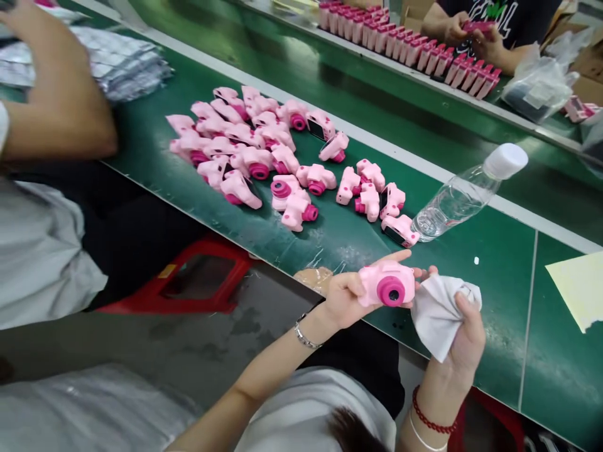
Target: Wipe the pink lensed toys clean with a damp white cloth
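Observation:
A pink toy camera with a dark pink lens rests in my left hand, its lens facing up toward me. My right hand grips a white cloth just to the right of the camera, its fingertips close to the camera's right side. Several more pink cameras lie in a loose pile on the green table, beyond and left of my hands. A clear bottle with a white cap stands past the cloth, beside the nearest loose camera.
At the left is another person's arm, near plastic-wrapped packs. Across the table, a person's hands hold a pink item behind a row of pink parts. Yellow paper lies at right; a red stool stands below.

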`<state>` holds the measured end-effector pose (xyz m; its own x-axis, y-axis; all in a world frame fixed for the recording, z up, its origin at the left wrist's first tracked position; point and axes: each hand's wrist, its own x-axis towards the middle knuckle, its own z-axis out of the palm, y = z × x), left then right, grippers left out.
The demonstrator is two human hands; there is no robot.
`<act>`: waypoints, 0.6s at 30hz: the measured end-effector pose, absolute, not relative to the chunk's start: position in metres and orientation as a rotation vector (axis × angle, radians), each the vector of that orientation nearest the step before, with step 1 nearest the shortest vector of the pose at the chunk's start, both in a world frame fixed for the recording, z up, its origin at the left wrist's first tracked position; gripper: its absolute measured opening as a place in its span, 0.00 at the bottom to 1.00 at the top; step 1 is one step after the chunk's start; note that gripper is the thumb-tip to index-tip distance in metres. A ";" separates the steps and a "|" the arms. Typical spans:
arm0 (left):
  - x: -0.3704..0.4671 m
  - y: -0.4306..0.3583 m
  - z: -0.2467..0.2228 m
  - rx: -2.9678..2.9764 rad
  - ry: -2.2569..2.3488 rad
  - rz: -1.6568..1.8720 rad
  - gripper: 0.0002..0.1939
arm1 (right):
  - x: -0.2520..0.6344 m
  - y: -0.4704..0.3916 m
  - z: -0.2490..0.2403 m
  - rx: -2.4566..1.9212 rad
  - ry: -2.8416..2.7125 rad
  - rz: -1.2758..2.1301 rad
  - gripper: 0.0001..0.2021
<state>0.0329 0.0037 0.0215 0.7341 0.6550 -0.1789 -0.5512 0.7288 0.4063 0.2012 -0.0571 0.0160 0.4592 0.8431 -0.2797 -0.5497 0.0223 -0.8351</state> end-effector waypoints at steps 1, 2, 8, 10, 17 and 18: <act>0.031 0.004 0.022 0.339 0.315 0.680 0.62 | 0.197 -0.055 0.016 -1.120 -0.330 1.092 0.17; 0.030 0.005 0.023 0.336 0.310 0.687 0.62 | 0.194 -0.053 0.016 -1.141 -0.344 1.052 0.17; 0.025 0.009 0.028 0.368 0.308 0.719 0.57 | 0.177 -0.046 0.029 -1.087 -0.617 0.793 0.14; 0.027 0.006 0.028 0.416 0.350 0.752 0.50 | 0.171 -0.046 0.033 -1.160 -0.725 0.688 0.12; 0.046 -0.005 0.030 0.480 0.578 1.094 0.30 | 0.156 -0.031 0.021 -1.335 -1.485 0.000 0.11; 0.048 -0.005 0.031 0.455 0.590 1.117 0.29 | 0.154 -0.031 0.016 -1.350 -1.496 -0.072 0.12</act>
